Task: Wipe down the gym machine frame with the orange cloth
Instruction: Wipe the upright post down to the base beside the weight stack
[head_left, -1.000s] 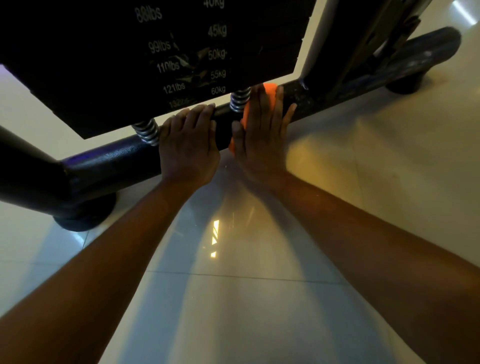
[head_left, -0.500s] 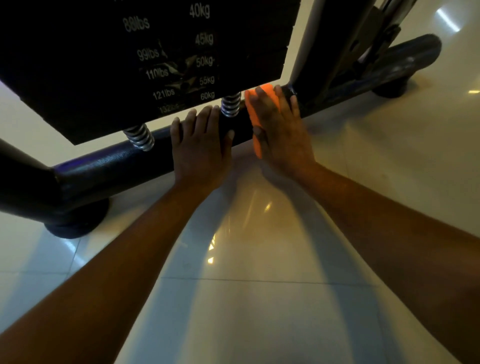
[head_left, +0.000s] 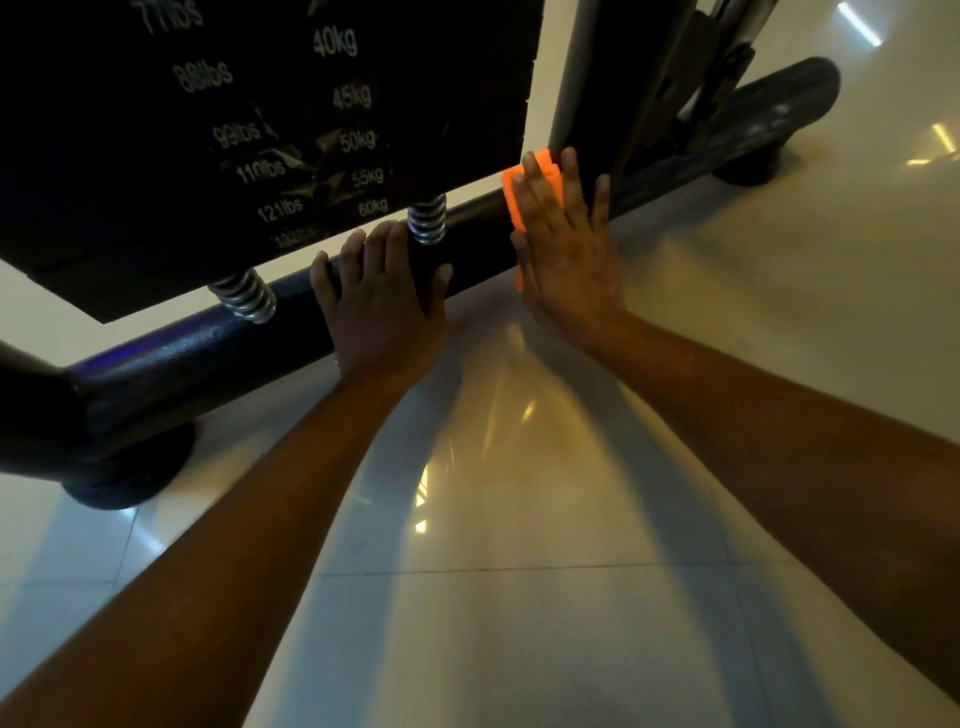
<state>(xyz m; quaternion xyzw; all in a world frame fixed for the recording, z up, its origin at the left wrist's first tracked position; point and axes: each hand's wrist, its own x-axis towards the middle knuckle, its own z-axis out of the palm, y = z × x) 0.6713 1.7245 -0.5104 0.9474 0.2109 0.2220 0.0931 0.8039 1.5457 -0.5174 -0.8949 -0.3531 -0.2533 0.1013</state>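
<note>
Right hand (head_left: 566, 244) flat on orange cloth (head_left: 524, 192) against frame bar (head_left: 208, 348), left hand (head_left: 382, 296) beside.

The left hand (head_left: 382, 306) rests on the frame's low bar (head_left: 218, 348) between two springs (head_left: 427, 218), the right hand (head_left: 566, 249) presses the cloth (head_left: 511, 200) against it further right, below the weight stack (head_left: 260, 130).
</note>
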